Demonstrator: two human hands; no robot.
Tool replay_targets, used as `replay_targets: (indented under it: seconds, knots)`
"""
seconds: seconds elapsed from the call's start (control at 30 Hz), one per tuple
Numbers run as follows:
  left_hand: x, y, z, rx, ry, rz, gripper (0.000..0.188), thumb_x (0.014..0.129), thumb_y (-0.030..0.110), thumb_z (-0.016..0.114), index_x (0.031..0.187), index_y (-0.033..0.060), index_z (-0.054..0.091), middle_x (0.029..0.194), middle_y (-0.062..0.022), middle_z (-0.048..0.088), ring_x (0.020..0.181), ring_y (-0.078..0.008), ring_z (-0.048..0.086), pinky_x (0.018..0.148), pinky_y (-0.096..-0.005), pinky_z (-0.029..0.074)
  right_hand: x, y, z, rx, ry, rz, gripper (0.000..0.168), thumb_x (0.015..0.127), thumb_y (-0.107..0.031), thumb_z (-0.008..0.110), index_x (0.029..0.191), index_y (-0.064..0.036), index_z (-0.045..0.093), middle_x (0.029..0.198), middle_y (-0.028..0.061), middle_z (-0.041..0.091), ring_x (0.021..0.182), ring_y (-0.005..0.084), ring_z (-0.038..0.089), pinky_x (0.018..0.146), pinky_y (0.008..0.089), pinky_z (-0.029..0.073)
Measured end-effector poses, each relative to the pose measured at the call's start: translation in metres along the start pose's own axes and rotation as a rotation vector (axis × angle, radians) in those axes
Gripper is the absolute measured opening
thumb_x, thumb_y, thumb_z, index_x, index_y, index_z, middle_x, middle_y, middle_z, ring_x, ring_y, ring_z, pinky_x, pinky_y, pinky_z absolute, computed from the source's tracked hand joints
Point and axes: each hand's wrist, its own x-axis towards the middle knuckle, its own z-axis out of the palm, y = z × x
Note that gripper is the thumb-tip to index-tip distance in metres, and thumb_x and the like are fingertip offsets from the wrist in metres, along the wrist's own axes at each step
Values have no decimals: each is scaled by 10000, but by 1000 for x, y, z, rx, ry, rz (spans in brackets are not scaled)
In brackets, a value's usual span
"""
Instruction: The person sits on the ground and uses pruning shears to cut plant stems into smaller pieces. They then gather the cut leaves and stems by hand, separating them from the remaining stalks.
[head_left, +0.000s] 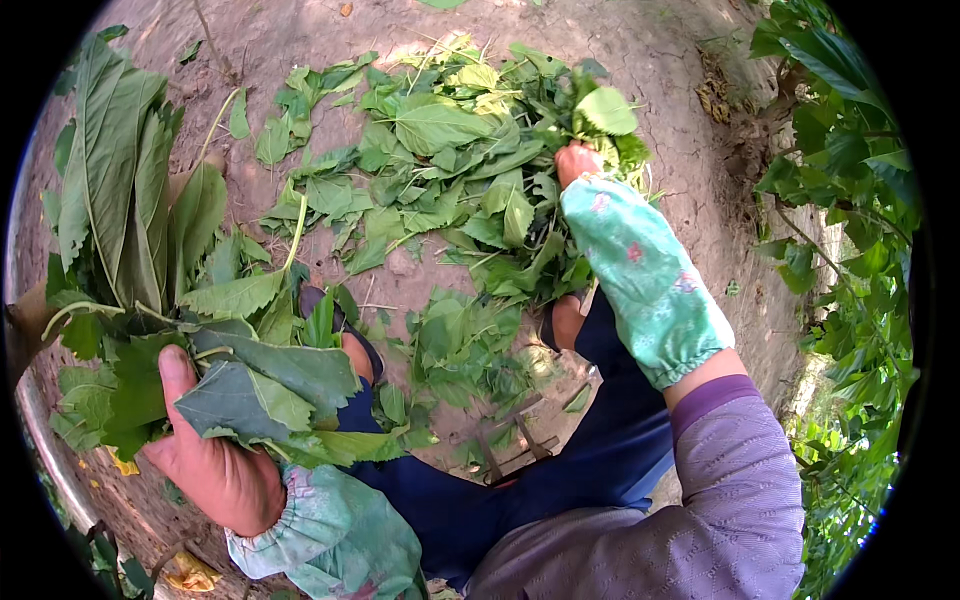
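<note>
My left hand (217, 465) grips a thick bunch of broad green leaves (247, 397), its thumb laid over the stalks. Large leaves (124, 172) rise above that hand at the left, some showing pale undersides. At the far right side of a loose leaf pile (442, 127) on the ground, my right hand (577, 161) is closed around another clump of leaves (607, 112). Its fingertips are hidden among the foliage. Both forearms wear green flowered sleeve covers (630, 262).
Cracked bare soil (690, 195) surrounds the leaf pile. More leaves (465, 337) lie between my feet, near a low frame of thin bars (517, 442) under me. Leafy branches (847, 157) hang along the right. Yellowed leaves (191, 574) lie at lower left.
</note>
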Motion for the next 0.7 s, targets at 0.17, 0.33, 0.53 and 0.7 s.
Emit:
replay_targets:
  seconds: [0.17, 0.33, 0.53, 0.7]
  knots:
    - [0, 5, 8, 12, -15, -11, 311, 967, 83, 656, 1233, -64, 588, 1189, -125, 657, 980, -145, 657, 843, -311, 554, -29, 1, -58, -127, 338, -104, 200, 837, -133, 588, 1017, -71, 649, 1054, 117, 597, 1023, 294, 565, 897, 481, 426]
    - [0, 3, -4, -93, -38, -92, 345, 988, 125, 632, 1263, -80, 597, 1205, -148, 649, 990, -160, 660, 851, -324, 555, -138, -143, -62, 316, 441, -1013, 224, 727, -157, 645, 931, -73, 606, 991, 131, 577, 976, 295, 561, 859, 483, 446]
    - [-4, -3, -13, -164, -146, -119, 396, 1036, 168, 530, 1369, -45, 544, 1396, -189, 540, 1149, -229, 616, 1014, -397, 506, -294, -306, 82, 358, 291, -1278, 132, 809, -264, 592, 827, -134, 603, 836, 27, 533, 886, 227, 525, 876, 502, 419]
    - [-12, -1, -9, -200, -161, -179, 446, 1036, 165, 524, 1447, 0, 471, 1421, -185, 518, 1218, -280, 583, 1052, -437, 478, -249, -219, 142, -534, 592, -1163, 366, 917, -472, 466, 787, -131, 499, 711, 21, 441, 718, 209, 470, 668, 438, 372]
